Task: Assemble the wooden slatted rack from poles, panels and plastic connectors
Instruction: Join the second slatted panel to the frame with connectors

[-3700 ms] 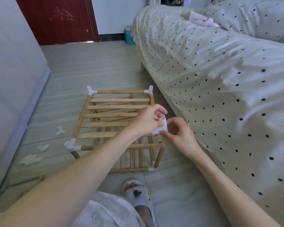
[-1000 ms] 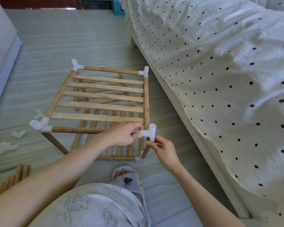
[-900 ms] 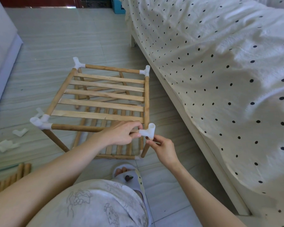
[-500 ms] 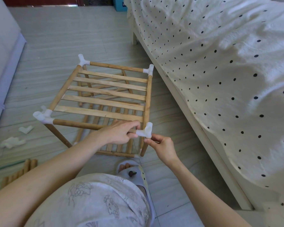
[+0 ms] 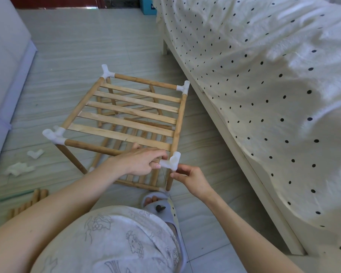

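Left hand [image 5: 140, 162] grips pole [image 5: 98, 147]; bed [image 5: 264, 95] beside rack [image 5: 130, 115].

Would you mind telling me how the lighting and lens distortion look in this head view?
Head view: soft daylight, bright on the bedspread; wide-angle lens bows the bed frame and stretches the forearms; the corner connector, left hand and right hand are sharp.

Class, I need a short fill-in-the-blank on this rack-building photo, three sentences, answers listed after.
1. White plastic connectors sit on all ____ top corners of the wooden rack.
2. The near-right connector is touched by ____ hands.
3. Spare wooden poles lie on the floor to the person's ____.

Answers: four; both; left
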A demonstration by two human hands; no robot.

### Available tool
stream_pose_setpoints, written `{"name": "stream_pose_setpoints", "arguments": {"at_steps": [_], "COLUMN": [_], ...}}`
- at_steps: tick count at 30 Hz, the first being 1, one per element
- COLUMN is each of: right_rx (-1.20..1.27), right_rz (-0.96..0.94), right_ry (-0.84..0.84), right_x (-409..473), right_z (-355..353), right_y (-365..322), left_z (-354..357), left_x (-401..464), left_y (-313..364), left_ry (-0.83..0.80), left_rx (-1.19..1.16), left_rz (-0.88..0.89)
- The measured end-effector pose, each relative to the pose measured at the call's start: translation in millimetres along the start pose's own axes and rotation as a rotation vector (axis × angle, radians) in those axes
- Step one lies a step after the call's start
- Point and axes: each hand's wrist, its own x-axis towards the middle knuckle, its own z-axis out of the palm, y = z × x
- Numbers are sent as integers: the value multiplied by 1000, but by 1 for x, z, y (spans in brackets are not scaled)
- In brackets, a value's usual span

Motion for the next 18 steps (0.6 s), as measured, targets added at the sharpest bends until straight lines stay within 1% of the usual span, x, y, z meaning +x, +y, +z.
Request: {"name": "stream_pose_setpoints", "arguments": {"at_steps": [4,8,10,14,16,18], "right_rx": [-58,33,58,10,-12,63], "right_rz": [-18,4,20,55,70,126], "right_ry": [24,64,49,-26,-112,-239], "right_x": [4,14,22,41,47,50], "right_z": [9,34,47,65,69,68], "right_y": [1,-4,-10,-23,-27,-32], "left_z": [-3,-14,-16,-5,8,22], "left_x": [-2,-11,-18,-33,-40,-46], "left_y": [-7,-19,-28,-43,-49,-52], "left_ry": [-3,-70,-23,77,142,249], "left_rx": [63,-9,-48,22,-39,-125], "left_rz": [-19,-172,-257,-383,-412,-433]}}
